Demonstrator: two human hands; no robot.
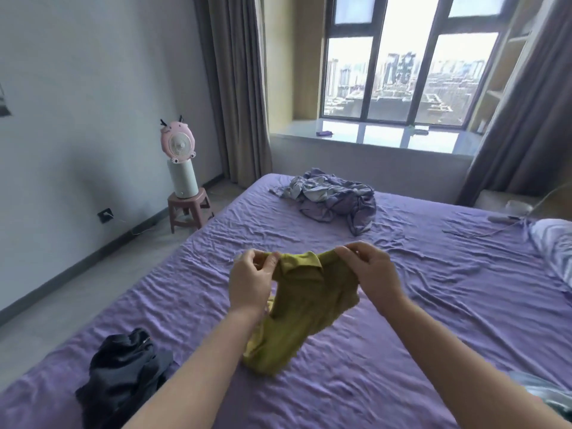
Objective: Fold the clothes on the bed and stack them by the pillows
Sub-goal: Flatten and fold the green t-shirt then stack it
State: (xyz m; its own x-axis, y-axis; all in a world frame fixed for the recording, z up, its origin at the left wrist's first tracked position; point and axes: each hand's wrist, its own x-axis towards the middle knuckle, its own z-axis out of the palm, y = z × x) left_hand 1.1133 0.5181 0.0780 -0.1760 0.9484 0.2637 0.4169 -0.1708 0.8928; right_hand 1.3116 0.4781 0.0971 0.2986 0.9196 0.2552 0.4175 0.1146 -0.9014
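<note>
An olive-yellow collared shirt (305, 308) hangs over the purple bed (418, 305), its lower end resting on the sheet. My left hand (250, 283) pinches its top edge left of the collar, and my right hand (368, 270) pinches the top edge on the right. A crumpled dark garment (123, 370) lies near the bed's front left corner. A rumpled purple and grey pile of clothes (334, 196) sits at the far end of the bed. A striped pillow (554, 249) shows at the right edge.
A pink fan on a white cylinder (179, 159) stands on a pink stool (188, 209) left of the bed. Curtains frame a large window (402, 72) behind. A bedside surface (510, 205) with small items is at the far right. Light fabric (538, 391) peeks in at the lower right.
</note>
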